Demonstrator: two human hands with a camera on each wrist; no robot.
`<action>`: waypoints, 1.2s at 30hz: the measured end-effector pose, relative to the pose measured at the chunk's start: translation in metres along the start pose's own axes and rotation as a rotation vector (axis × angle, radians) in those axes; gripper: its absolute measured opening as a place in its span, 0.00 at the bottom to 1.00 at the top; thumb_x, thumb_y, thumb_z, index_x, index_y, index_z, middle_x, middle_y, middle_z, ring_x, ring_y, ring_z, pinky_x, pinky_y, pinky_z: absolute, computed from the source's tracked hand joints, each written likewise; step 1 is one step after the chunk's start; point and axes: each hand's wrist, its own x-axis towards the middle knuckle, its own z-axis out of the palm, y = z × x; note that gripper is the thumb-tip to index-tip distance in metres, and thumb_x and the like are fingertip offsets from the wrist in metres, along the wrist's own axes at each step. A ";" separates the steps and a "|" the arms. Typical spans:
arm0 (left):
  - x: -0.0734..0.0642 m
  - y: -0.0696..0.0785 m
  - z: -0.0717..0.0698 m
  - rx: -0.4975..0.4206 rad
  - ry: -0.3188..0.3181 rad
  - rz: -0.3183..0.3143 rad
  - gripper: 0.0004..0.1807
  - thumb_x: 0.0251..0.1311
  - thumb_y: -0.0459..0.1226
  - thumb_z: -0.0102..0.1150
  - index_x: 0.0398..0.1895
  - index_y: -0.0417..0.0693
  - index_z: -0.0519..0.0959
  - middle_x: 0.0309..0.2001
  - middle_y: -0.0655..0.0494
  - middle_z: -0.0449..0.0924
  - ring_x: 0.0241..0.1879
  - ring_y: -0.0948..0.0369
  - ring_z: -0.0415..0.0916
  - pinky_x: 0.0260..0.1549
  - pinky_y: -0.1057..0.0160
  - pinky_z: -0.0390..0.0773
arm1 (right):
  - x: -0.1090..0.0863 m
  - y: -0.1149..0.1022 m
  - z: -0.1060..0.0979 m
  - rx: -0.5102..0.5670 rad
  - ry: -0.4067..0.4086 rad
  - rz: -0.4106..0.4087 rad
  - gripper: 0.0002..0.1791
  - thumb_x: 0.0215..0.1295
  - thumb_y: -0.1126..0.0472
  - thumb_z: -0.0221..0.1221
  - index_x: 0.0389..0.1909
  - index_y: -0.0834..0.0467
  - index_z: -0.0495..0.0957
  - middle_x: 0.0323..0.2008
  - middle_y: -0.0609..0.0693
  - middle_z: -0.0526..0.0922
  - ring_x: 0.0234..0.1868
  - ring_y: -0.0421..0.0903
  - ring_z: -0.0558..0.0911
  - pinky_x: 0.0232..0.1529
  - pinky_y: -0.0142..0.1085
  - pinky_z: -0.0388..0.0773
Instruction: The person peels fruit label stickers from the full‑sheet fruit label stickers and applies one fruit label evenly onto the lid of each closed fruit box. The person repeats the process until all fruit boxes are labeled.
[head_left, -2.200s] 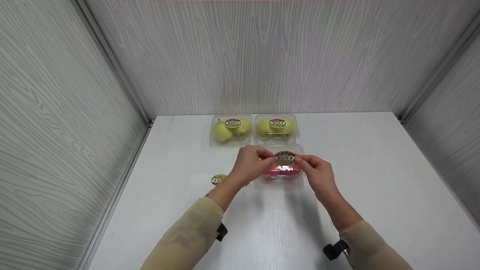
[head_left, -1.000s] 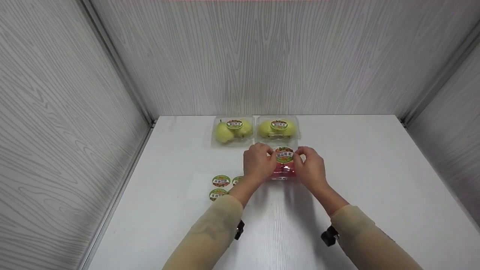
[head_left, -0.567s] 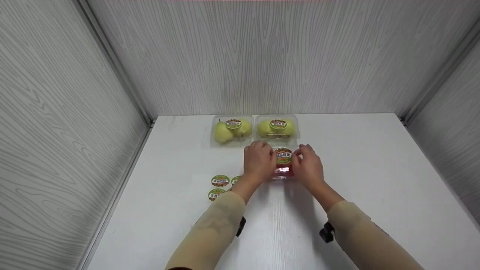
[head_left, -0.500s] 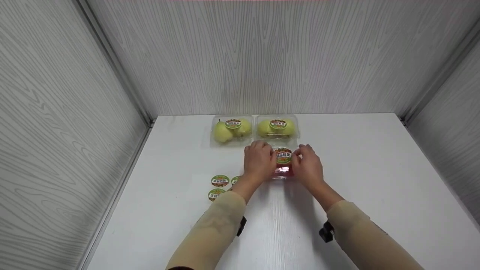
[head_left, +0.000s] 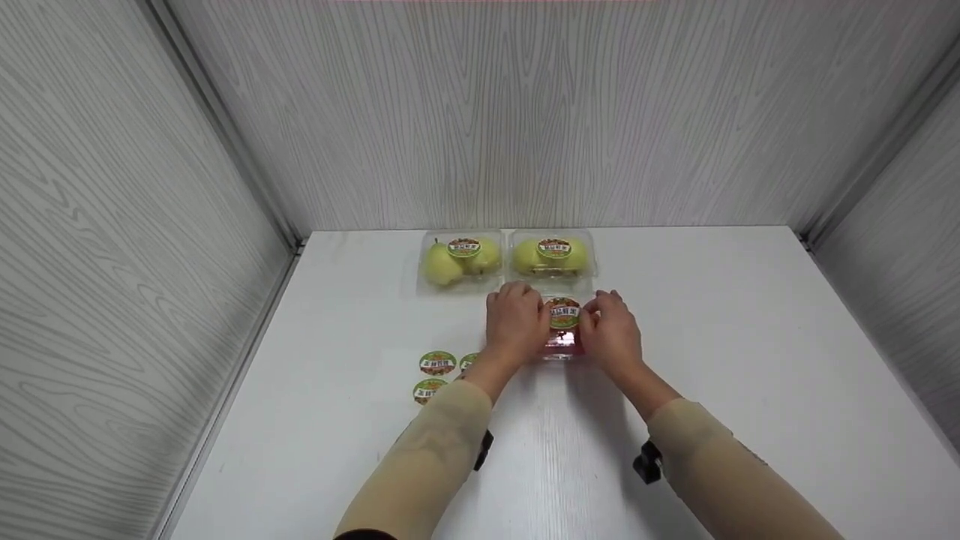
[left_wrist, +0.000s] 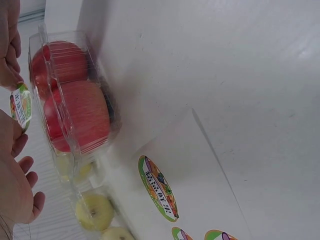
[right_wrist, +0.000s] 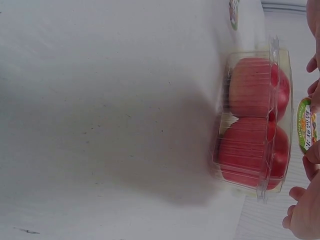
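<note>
In the head view my left hand (head_left: 517, 319) and right hand (head_left: 613, 330) pinch opposite edges of an oval fruit sticker (head_left: 562, 313), green-rimmed with a white band of characters. Below it sits a clear plastic clamshell box (head_left: 559, 355). Through its wall the left wrist view shows two red apples (left_wrist: 80, 117), side by side. Seen from the right wrist, the sticker (right_wrist: 306, 125) is stretched between both hands' fingertips, a small gap off the closed lid (right_wrist: 285, 115). My left hand covers part of the box in the head view.
Two clear boxes of yellow-green pears, a left one (head_left: 463, 259) and a right one (head_left: 553, 259), stand behind, each with a sticker on its lid. Several loose stickers (head_left: 437, 363) lie left of my left forearm, on a clear sheet (left_wrist: 200, 165). A wood-grain panel (head_left: 480, 112) closes the back.
Since the earliest frame both hands have come closer together around the sticker, and my left arm has shifted right, uncovering more loose stickers. Over the last half second the hands barely move.
</note>
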 end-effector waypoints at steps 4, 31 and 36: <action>-0.001 -0.001 0.001 0.004 0.019 0.011 0.13 0.72 0.45 0.61 0.34 0.47 0.86 0.49 0.52 0.85 0.55 0.52 0.79 0.54 0.49 0.75 | 0.001 0.001 0.002 -0.004 0.019 -0.021 0.10 0.74 0.63 0.56 0.41 0.67 0.80 0.68 0.69 0.76 0.76 0.67 0.68 0.75 0.58 0.64; 0.002 -0.003 0.011 0.031 -0.013 -0.002 0.13 0.73 0.46 0.62 0.37 0.47 0.87 0.48 0.53 0.84 0.53 0.53 0.79 0.55 0.50 0.74 | 0.000 0.002 0.008 -0.029 -0.003 0.010 0.10 0.75 0.61 0.60 0.40 0.66 0.80 0.69 0.68 0.75 0.76 0.66 0.67 0.73 0.58 0.66; 0.001 -0.004 0.013 0.041 0.017 0.005 0.14 0.72 0.47 0.64 0.35 0.48 0.88 0.47 0.54 0.85 0.52 0.54 0.80 0.52 0.50 0.75 | 0.001 0.002 0.009 -0.024 0.020 -0.013 0.10 0.74 0.61 0.61 0.38 0.66 0.80 0.68 0.70 0.76 0.76 0.68 0.68 0.72 0.59 0.67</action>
